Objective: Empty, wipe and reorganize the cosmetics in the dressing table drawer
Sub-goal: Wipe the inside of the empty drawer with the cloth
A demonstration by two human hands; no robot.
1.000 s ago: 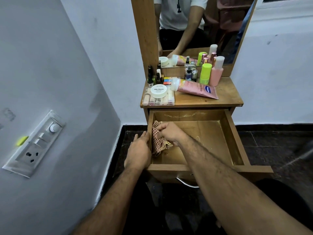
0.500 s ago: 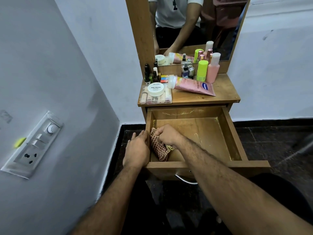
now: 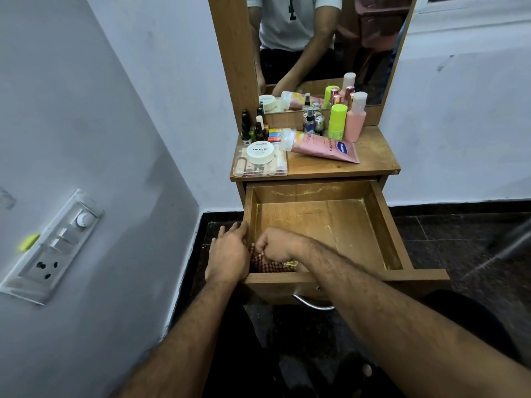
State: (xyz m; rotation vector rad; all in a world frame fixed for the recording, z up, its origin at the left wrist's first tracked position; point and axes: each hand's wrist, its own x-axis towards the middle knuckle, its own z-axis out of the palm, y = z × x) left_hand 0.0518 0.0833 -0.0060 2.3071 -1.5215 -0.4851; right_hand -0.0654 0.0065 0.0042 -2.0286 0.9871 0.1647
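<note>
The wooden drawer point(image 3: 385, 234) is pulled out and holds no cosmetics. My right hand point(image 3: 277, 244) is fisted on a red checked cloth point(image 3: 268, 265), pressed into the drawer's near left corner. My left hand point(image 3: 230, 249) grips the drawer's left wall from outside, fingers over the rim. The cosmetics stand on the dressing table top point(image 3: 370, 156): a pink tube point(image 3: 321, 146) lying down, a white nail polish jar point(image 3: 261, 152) on a clear case point(image 3: 260, 168), dark small bottles point(image 3: 253, 126), a green bottle point(image 3: 336, 122) and a pink bottle point(image 3: 355, 122).
A mirror point(image 3: 324, 44) rises behind the table top. A grey wall with a switch panel point(image 3: 54, 245) stands close on the left. Dark floor tiles point(image 3: 474, 239) lie to the right. A metal handle point(image 3: 313, 303) hangs under the drawer front.
My right hand has dragged the cloth along the left wall from the middle of the drawer to the near corner. My left hand has stayed on the drawer's side.
</note>
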